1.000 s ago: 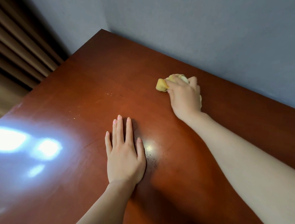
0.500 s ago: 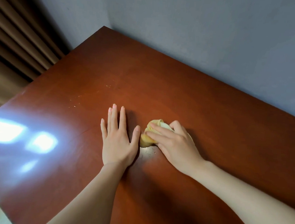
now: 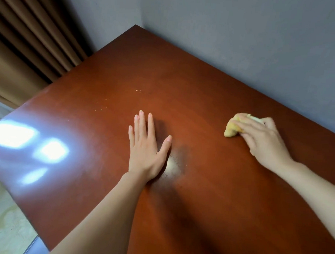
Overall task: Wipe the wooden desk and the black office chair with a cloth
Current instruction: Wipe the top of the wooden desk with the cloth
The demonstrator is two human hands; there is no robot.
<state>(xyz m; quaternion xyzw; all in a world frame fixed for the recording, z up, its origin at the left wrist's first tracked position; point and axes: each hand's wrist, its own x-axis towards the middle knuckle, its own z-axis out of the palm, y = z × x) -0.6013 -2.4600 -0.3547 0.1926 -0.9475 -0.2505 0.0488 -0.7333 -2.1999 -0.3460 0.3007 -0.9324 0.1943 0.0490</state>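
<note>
The reddish-brown wooden desk [image 3: 184,79] fills most of the view. My left hand [image 3: 146,151] lies flat on its middle, fingers straight and spread. My right hand [image 3: 262,138] grips a bunched yellow cloth [image 3: 232,127] and presses it on the desk near the far right edge, close to the wall. Part of the cloth is hidden under my fingers. Small pale crumbs [image 3: 102,104] lie left of my left hand. The black office chair is not in view.
A grey wall [image 3: 243,43] runs along the desk's far side. Brown curtains [image 3: 28,44] hang at the left. Pale floor [image 3: 3,225] shows past the desk's left edge. Window glare [image 3: 27,143] reflects on the desk's left part.
My right hand slid the cloth from beside my left thumb out to the right, toward the wall. My left hand stayed flat in place.
</note>
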